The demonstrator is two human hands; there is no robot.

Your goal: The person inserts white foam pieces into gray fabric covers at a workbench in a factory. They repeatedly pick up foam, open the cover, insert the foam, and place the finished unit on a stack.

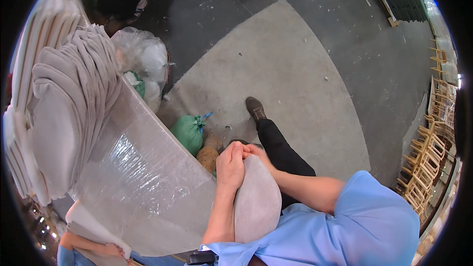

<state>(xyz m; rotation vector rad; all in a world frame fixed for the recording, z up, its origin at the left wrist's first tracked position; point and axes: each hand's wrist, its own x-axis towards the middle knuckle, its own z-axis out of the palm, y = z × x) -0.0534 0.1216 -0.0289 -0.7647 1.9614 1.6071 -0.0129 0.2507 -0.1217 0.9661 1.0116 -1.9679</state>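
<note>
A light grey fabric-covered padded piece with a rounded outline [257,202] rests against my body, between my forearms. My left hand [230,168] is closed on its far edge. Right beside it, my right hand [258,155] has its fingers curled at the same edge, close to the left fingers. The fingertips are partly hidden, so the exact grip does not show. To the left is a table wrapped in clear plastic film [143,167]. A stack of similar grey padded pieces [74,88] stands on its far left part.
A green tied sack [188,134] and a brown sack [209,153] lie beside the table. Clear plastic bags [145,59] sit farther back. Another person's hand [114,249] touches a pale panel at lower left. Wooden chair frames [426,157] line the right side.
</note>
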